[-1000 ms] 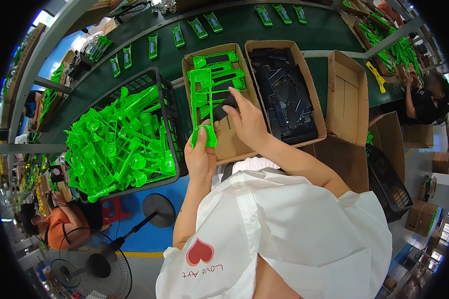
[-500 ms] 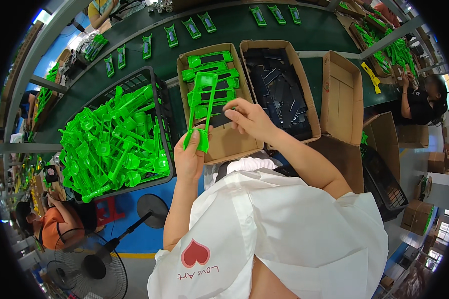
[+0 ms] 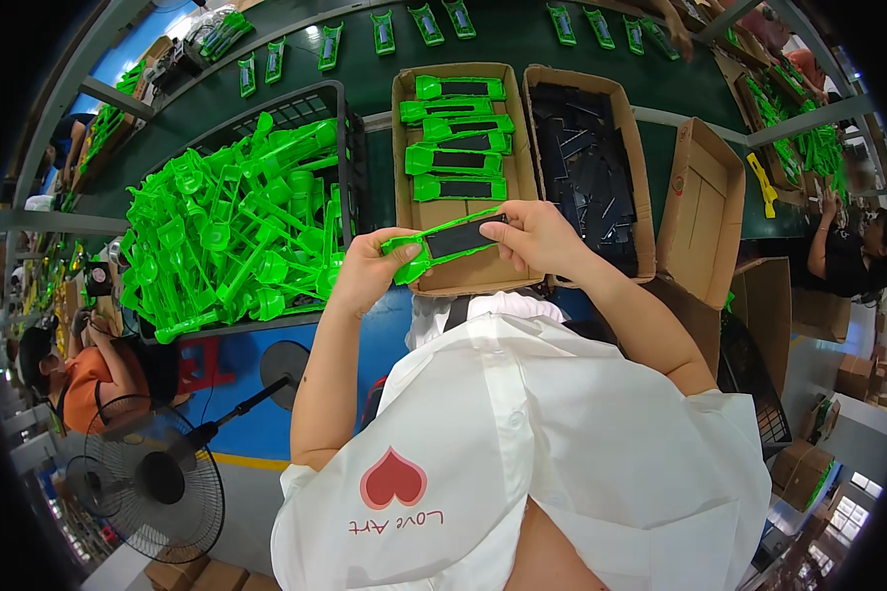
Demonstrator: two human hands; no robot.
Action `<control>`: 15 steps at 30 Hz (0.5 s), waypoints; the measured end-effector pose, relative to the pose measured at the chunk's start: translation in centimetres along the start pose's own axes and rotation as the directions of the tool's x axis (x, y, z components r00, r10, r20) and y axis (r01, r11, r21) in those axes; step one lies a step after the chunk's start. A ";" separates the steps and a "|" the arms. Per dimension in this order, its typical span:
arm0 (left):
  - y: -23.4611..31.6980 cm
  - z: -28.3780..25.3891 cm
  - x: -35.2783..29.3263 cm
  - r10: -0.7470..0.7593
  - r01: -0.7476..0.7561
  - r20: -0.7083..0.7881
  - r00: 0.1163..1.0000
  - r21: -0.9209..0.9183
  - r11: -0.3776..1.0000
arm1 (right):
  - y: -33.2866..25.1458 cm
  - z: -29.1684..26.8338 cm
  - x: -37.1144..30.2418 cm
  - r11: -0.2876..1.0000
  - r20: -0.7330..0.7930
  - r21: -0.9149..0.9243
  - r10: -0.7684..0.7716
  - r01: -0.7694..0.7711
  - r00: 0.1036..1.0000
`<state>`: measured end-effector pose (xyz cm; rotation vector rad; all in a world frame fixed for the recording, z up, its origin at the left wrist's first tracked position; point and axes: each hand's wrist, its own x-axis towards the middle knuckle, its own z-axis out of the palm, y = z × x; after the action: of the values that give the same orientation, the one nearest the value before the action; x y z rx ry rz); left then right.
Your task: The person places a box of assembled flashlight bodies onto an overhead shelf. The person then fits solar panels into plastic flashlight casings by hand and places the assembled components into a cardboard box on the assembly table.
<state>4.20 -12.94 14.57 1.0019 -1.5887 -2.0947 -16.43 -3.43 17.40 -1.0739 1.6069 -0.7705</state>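
Observation:
Between my hands, in front of my body, is a long green plastic frame (image 3: 416,266) with a thin black panel (image 3: 455,237) lying in its opening. My left hand (image 3: 373,268) is closed on the frame's wider left end, thumb on top. At the right end my right hand (image 3: 544,236) is closed, its thumb on the black panel and its fingers curled around and under the frame. Just beyond, a cardboard box (image 3: 443,214) holds several green frames with black panels, laid in a column. Beside it, another cardboard box (image 3: 645,212) is filled with loose black panels.
Heaped green frames (image 3: 232,222) fill a black plastic crate (image 3: 344,148) at left. An open cardboard box (image 3: 702,212) stands tilted at right, near a yellow piece (image 3: 762,185). Green pieces line the dark green table (image 3: 503,39). A fan (image 3: 158,478) and co-workers are around.
The green frame has turned from upright to nearly level and moved slightly right. The black panel from my right hand now lies in its opening. The view has shifted, and a co-worker's hand appears far right.

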 end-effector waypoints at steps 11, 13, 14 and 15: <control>-1.8 0.9 0.8 -0.005 0.005 -0.079 0.997 0.008 1.000 | 1.6 0.9 1.6 0.668 -0.250 -0.743 -0.217 -0.043 0.944; -2.0 0.6 0.8 0.022 -0.018 -0.089 0.996 0.048 0.999 | 2.2 0.7 1.8 0.667 -0.334 -0.744 -0.336 -0.027 0.881; -2.1 0.3 0.8 0.028 -0.029 -0.065 0.997 -0.003 1.000 | 2.5 0.6 1.9 0.666 -0.409 -0.746 -0.448 -0.009 0.795; -2.1 0.1 0.8 0.035 -0.037 -0.035 0.999 -0.052 0.998 | 2.7 0.2 2.0 0.667 -0.414 -0.745 -0.443 -0.016 0.795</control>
<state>3.90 -12.64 12.33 0.9794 -1.5159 -2.0734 -17.17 -4.17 14.19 -1.7580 2.4509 -0.6512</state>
